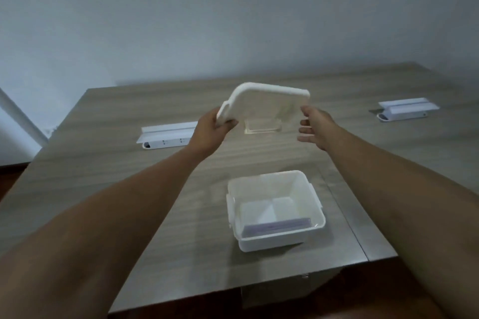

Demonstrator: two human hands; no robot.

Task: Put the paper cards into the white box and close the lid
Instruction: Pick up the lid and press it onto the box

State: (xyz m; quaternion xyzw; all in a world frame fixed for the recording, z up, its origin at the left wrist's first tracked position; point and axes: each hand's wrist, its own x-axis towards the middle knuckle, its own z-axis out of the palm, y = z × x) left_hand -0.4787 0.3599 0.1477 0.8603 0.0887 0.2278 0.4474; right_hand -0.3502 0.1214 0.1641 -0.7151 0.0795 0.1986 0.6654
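1. Lid (261, 109) up in the air, tilted, far edge high, well beyond the white box (274, 211).
2. Left hand (211, 131) pinching the lid's left edge, thumb on the near face, fingers behind.
3. Right hand (315, 125) spread, fingers loosely curled, just beside the right edge; contact impossible to tell.
4. Box open on the tabletop (129, 163), paper cards (274, 225) lying flat inside against the near wall.
5. Probably thin rigid plastic: light, stiff, a little slick. Best held at both side rims, then pressed down at the corners.
6. Side clasps on the box likely needing a firm snap.
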